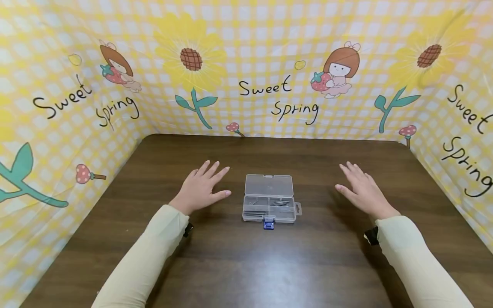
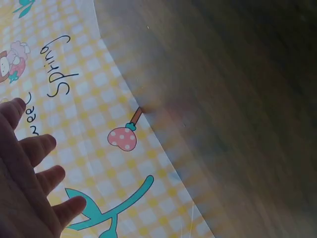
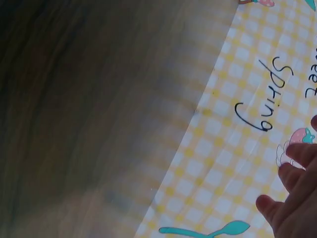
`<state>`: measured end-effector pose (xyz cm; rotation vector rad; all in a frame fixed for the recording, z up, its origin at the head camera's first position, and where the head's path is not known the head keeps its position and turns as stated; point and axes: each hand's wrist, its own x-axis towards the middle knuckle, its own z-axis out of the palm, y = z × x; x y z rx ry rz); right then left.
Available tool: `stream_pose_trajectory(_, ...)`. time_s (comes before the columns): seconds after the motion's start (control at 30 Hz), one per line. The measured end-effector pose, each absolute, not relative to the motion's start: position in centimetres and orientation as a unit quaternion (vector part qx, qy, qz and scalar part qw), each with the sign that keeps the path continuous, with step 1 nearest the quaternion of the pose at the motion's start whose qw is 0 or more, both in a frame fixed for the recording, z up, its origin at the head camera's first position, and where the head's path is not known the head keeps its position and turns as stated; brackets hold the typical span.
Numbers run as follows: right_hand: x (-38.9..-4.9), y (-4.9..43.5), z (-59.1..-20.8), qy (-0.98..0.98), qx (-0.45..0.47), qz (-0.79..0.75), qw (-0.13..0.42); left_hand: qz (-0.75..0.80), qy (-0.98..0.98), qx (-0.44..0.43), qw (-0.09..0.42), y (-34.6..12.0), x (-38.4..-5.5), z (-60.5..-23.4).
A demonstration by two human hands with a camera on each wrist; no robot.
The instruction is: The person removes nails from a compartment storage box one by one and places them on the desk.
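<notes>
A small clear plastic compartment box [image 1: 283,215] stands in the middle of the table, its lid [image 1: 268,185] tipped back. Thin grey metal pieces [image 1: 280,203] lie in some of its compartments, too small to tell exactly. A blue latch [image 1: 268,223] sticks out at the front, and a hang tab shows on the right side. To the left of the box, my left hand [image 1: 202,186] is spread, holding nothing. My right hand [image 1: 362,190] is off to the right, fingers extended and also holding nothing. Both wrist views show only fingers, table and cloth.
The dark brown wooden table [image 1: 231,265] is bounded at the back and both sides by a yellow checked cloth [image 1: 262,51] printed with flowers and cartoon figures. Dark bands with small devices sit at both wrists.
</notes>
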<state>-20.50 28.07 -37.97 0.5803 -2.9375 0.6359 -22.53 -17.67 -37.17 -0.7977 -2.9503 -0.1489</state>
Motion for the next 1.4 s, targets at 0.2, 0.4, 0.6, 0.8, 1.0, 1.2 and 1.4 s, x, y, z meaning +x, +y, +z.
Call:
stream_pose_trajectory(0.2,-20.6,27.8,-38.3,-0.958,0.209,0.194,0.027,-0.08,-0.952,-0.294,0.019,-17.3,-23.0,-37.3)
stream_pose_trajectory(0.4,-20.6,27.1,-38.5,-0.955,0.228,0.189,0.02,-0.091,-0.944,-0.318,-0.002,-16.7,-23.2,-37.5)
stream_pose_trajectory(0.6,-20.6,26.1,-38.6,-0.951,0.248,0.185,0.014,-0.088,-0.94,-0.329,-0.023,-15.6,-23.3,-38.0)
stream_pose_trajectory(0.8,-20.5,25.1,-38.6,-0.952,0.259,0.166,0.003,-0.079,-0.936,-0.341,-0.037,-14.7,-23.2,-38.0)
stream_pose_trajectory(1.0,-20.8,23.6,-38.8,-0.948,0.277,0.157,0.0,-0.067,-0.933,-0.35,-0.04,-14.2,-23.2,-38.1)
stream_pose_trajectory(1.2,-20.8,22.7,-39.1,-0.943,0.301,0.144,0.005,-0.068,-0.93,-0.358,-0.044,-13.7,-22.9,-37.8)
stream_pose_trajectory(1.4,-20.9,22.0,-39.0,-0.938,0.318,0.135,-0.001,-0.062,-0.928,-0.365,-0.047,-13.5,-22.9,-38.2)
